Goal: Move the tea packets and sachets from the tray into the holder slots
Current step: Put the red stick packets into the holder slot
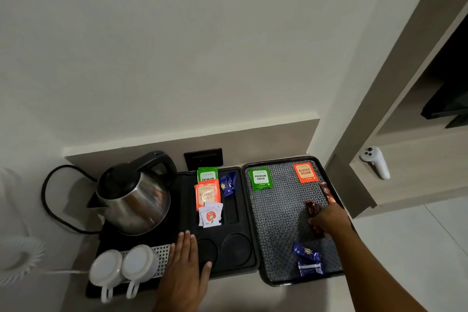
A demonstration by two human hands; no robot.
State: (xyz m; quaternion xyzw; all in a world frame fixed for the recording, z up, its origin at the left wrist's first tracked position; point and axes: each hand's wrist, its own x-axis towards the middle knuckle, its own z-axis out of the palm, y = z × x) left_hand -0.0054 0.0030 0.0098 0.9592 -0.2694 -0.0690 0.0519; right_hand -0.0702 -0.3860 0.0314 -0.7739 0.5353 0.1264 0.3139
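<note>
A pale worktop point(240, 291) against a white wall point(177, 58) carries holder point(253, 235) and tray point(278, 210). Left hand point(186, 265) lies flat, fingers together; right hand point(329, 218) pinches a brown sachet point(312, 210).

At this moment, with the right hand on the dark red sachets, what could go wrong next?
1. The right hand seems to pinch several dark red sachets at once; some might slip out on the way to the holder.
2. The left slots already look crowded with packets, so a careless insertion might dislodge the white sachets.
3. The left hand lies flat beside the inverted cups; shifting it could nudge them.
</note>
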